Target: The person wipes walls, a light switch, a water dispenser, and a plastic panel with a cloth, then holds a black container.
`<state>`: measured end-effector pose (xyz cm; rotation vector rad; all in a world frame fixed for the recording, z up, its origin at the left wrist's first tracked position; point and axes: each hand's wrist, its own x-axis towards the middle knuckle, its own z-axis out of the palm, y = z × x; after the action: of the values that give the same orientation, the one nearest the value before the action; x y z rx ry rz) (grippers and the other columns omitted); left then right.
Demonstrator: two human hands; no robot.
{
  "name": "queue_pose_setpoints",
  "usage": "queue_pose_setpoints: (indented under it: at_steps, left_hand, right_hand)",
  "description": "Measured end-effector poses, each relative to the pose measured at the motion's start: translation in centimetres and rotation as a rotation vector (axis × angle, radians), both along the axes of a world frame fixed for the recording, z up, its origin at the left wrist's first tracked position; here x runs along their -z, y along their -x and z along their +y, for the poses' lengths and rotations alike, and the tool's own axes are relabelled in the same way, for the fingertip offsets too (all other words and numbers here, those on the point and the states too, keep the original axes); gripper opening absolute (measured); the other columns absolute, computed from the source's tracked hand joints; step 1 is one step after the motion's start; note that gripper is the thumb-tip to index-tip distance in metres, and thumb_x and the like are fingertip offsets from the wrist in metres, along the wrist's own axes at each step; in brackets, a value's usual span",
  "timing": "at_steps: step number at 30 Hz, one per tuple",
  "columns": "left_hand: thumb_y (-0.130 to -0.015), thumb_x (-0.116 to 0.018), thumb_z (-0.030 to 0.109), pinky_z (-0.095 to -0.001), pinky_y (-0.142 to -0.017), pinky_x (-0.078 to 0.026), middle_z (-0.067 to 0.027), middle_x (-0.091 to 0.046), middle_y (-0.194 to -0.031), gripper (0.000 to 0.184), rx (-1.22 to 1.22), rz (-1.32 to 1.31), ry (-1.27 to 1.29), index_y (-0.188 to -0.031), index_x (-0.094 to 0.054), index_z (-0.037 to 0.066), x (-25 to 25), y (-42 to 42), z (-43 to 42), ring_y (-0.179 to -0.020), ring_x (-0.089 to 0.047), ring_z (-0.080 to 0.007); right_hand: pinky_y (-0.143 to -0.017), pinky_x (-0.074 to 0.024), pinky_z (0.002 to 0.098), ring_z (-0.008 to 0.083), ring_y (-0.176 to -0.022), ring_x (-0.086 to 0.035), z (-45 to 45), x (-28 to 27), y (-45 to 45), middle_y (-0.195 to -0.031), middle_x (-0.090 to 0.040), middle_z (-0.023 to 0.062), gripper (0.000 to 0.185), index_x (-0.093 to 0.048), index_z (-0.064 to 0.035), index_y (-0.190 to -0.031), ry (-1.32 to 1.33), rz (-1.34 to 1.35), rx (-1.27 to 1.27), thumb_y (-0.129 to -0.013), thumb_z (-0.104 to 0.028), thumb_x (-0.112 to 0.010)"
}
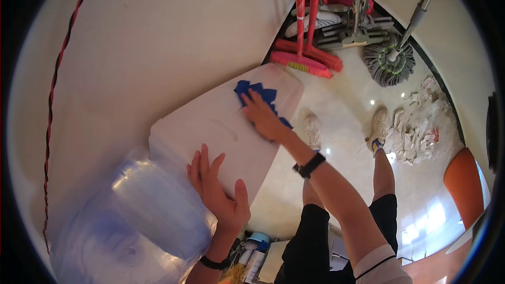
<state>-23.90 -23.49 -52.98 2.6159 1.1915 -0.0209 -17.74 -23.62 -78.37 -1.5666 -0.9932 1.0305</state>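
Note:
A long, smooth white panel point(221, 113), the surface of some box-like thing whose kind I cannot tell, stands against the wall. My right hand point(261, 115), with a dark watch at its wrist, presses a crumpled blue cloth point(269, 96) onto the panel's upper part. Lower down, my left hand point(218, 189) is spread open at the panel's edge with nothing in it; I cannot tell if it touches. Just left of that hand is a large, clear bluish water jug point(152, 210), partly smeared.
Red brooms point(307, 58) and a grey string mop point(389, 63) stand in the corner. Scraps of debris point(421, 126) lie on the floor beside my feet. A red-and-black twisted cord point(51, 110) hangs along the wall. An orange object point(463, 186) is at right.

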Motion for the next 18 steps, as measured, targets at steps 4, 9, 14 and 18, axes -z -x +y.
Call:
queue_pose_setpoints:
  at_steps: [4, 9, 14, 18]
  left_hand:
    - [-0.094, -0.054, 0.033, -0.0563, -0.118, -0.013, -0.0232, -0.045, -0.150, 0.048, -0.002, -0.012, -0.005, -0.129, -0.055, 0.000, 0.1, 0.0, 0.0, -0.143, -0.032, -0.0406]
    - [-0.093, -0.055, 0.033, -0.0580, -0.118, -0.012, -0.0245, -0.044, -0.150, 0.049, 0.026, 0.006, 0.008, -0.130, -0.054, 0.000, -0.1, 0.0, 0.0, -0.142, -0.033, -0.0426]
    - [-0.096, -0.054, 0.036, -0.0552, -0.119, -0.014, -0.0200, -0.048, -0.149, 0.047, -0.009, -0.027, -0.004, -0.125, -0.058, -0.001, 0.3, -0.2, -0.1, -0.142, -0.033, -0.0389]
    - [-0.096, -0.054, 0.037, -0.0551, -0.119, -0.014, -0.0202, -0.047, -0.149, 0.049, -0.009, -0.020, -0.015, -0.127, -0.057, -0.001, 0.5, 0.0, 0.0, -0.143, -0.033, -0.0392]
  right_hand:
    - [-0.115, -0.0280, 0.0583, 0.0528, -0.137, -0.035, -1.1, 6.2, 0.6, -0.151, -0.040, 0.0247, 0.044, -0.046, 0.0023, -0.140, 0.085, -0.102, 0.029, -0.104, -0.022, -0.039]
    - [-0.118, -0.0205, 0.0564, 0.0464, -0.145, -0.026, -1.4, 4.5, 0.1, -0.155, -0.035, 0.0242, 0.051, -0.033, -0.0023, -0.151, 0.166, -0.089, -0.217, -0.108, -0.030, -0.029]
    - [-0.123, -0.0119, 0.0477, 0.0388, -0.151, -0.017, -2.6, -7.2, -0.7, -0.162, -0.023, 0.0191, 0.063, -0.029, -0.0054, -0.156, -0.193, 0.279, -0.183, -0.108, -0.046, -0.024]
    - [-0.123, -0.0129, 0.0490, 0.0361, -0.152, -0.017, -3.4, -13.2, -2.0, -0.164, -0.023, 0.0140, 0.058, -0.035, -0.0089, -0.154, -0.322, 0.384, -0.205, -0.108, -0.043, -0.026]
